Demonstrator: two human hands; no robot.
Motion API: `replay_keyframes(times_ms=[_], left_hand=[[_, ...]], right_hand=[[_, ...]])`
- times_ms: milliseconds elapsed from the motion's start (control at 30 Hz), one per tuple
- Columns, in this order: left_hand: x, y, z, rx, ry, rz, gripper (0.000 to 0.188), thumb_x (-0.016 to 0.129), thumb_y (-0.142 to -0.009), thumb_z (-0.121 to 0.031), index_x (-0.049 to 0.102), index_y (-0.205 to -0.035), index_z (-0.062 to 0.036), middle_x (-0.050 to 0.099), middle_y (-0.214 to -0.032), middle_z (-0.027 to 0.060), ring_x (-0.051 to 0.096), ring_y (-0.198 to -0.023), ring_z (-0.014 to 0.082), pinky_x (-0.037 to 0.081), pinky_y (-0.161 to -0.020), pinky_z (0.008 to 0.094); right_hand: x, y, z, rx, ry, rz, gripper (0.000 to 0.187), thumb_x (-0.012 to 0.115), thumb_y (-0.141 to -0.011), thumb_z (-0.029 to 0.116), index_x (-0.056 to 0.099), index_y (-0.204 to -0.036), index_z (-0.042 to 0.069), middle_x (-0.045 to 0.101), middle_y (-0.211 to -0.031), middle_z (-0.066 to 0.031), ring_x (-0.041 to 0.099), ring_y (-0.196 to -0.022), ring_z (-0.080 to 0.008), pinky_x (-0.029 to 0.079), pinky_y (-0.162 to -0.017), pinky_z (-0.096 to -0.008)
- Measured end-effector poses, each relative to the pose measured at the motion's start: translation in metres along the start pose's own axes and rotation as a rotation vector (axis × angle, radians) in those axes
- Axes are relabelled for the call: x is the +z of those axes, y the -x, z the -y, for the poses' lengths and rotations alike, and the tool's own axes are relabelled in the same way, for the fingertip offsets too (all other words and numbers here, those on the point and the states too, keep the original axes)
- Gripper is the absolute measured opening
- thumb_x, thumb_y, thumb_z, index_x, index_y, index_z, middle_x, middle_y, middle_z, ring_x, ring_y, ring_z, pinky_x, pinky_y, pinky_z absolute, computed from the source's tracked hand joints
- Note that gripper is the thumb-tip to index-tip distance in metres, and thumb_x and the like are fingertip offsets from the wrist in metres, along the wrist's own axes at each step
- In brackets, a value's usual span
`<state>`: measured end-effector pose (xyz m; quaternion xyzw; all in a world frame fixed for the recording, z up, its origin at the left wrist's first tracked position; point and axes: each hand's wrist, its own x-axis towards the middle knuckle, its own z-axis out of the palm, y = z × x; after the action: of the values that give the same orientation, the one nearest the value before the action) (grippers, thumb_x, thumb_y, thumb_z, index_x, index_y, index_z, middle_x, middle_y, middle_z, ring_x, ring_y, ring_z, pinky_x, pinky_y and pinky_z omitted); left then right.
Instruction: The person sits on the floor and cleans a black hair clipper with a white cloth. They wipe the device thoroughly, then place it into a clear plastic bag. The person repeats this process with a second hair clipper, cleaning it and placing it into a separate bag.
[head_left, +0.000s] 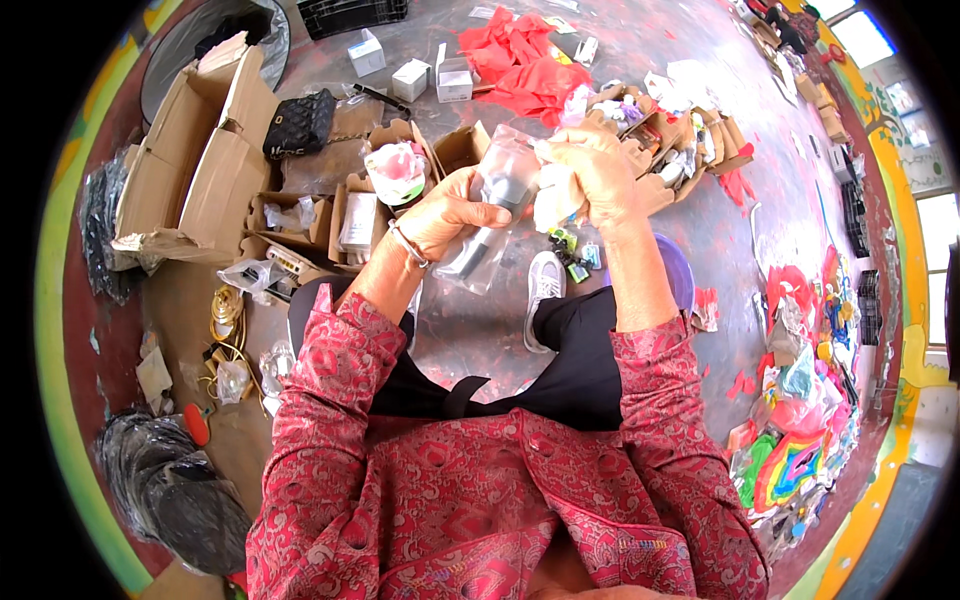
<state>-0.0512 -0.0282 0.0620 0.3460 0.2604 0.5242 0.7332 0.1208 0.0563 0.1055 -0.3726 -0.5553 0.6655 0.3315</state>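
Note:
In my left hand (450,218) is a clear plastic bag (468,268), pinched between thumb and fingers. Inside it lies a long grey-and-black thing (508,192) whose kind I cannot make out. My right hand (598,172) is closed at the bag's upper right end, its fingertips close together. Below those fingers hangs something pale and crumpled (553,200); whether the right hand grips it or the bag's edge is hard to see. Under my hands, small green-and-black pieces (568,252) lie on the floor by my white shoe (545,298).
Open cardboard boxes (333,215) stand left, beside a large carton (195,150) and a black quilted bag (300,122). Small white boxes (411,80) and red cloth (520,65) lie ahead. A purple basin (675,268) sits right, with a colourful heap (800,400) beyond.

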Motion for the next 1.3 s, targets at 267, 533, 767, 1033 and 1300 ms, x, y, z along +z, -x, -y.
replay_keyframes(times_ms=[267,533,767,1033,1300], left_hand=[[0.001,0.001,0.004,-0.019,0.192,0.035,0.046,0.066,-0.068,0.004,0.052,-0.112,0.0034,0.061,-0.103,0.0098,0.062,-0.092,0.0209,0.048,-0.084,0.033],[-0.005,-0.009,0.016,-0.043,0.337,-0.076,0.032,0.06,-0.08,-0.001,0.054,-0.112,-0.0013,0.061,-0.103,0.0079,0.059,-0.095,0.019,0.048,-0.086,0.0364],[0.006,-0.005,0.007,0.028,0.119,-0.018,0.026,0.058,-0.085,-0.012,0.057,-0.109,-0.0028,0.061,-0.1,0.0038,0.058,-0.088,0.0127,0.046,-0.08,0.0294],[-0.01,-0.007,0.009,0.121,-0.172,-0.132,0.022,0.058,-0.086,-0.023,0.06,-0.098,-0.0045,0.062,-0.092,0.0007,0.056,-0.088,0.0099,0.042,-0.081,0.0253],[-0.009,-0.013,0.016,0.081,0.012,-0.378,0.024,0.052,-0.089,-0.029,0.058,-0.098,-0.0069,0.06,-0.092,-0.0014,0.055,-0.083,0.0081,0.042,-0.075,0.0244]], right_hand=[[-0.008,-0.004,0.004,-0.072,0.264,0.07,0.015,0.066,-0.076,0.015,0.061,-0.076,0.001,0.061,-0.066,-0.0029,0.056,-0.057,-0.0094,0.042,-0.049,-0.0237],[0.003,0.002,0.003,-0.4,0.818,-0.082,0.018,0.063,-0.079,0.02,0.063,-0.084,0.002,0.06,-0.07,-0.0011,0.055,-0.065,-0.0079,0.042,-0.06,-0.0224],[-0.001,0.002,0.003,-0.26,0.523,-0.002,0.015,0.061,-0.079,0.016,0.061,-0.078,0.001,0.058,-0.069,0.0012,0.053,-0.064,-0.0063,0.042,-0.059,-0.0222],[0.007,0.001,-0.006,-0.435,0.61,0.147,0.017,0.06,-0.077,0.016,0.061,-0.076,-0.001,0.061,-0.069,-0.0045,0.055,-0.059,-0.0105,0.043,-0.056,-0.0271],[0.017,0.005,-0.003,-0.025,0.215,0.133,0.012,0.063,-0.078,0.014,0.062,-0.078,0.001,0.058,-0.065,-0.0011,0.054,-0.059,-0.0069,0.042,-0.054,-0.0224]])
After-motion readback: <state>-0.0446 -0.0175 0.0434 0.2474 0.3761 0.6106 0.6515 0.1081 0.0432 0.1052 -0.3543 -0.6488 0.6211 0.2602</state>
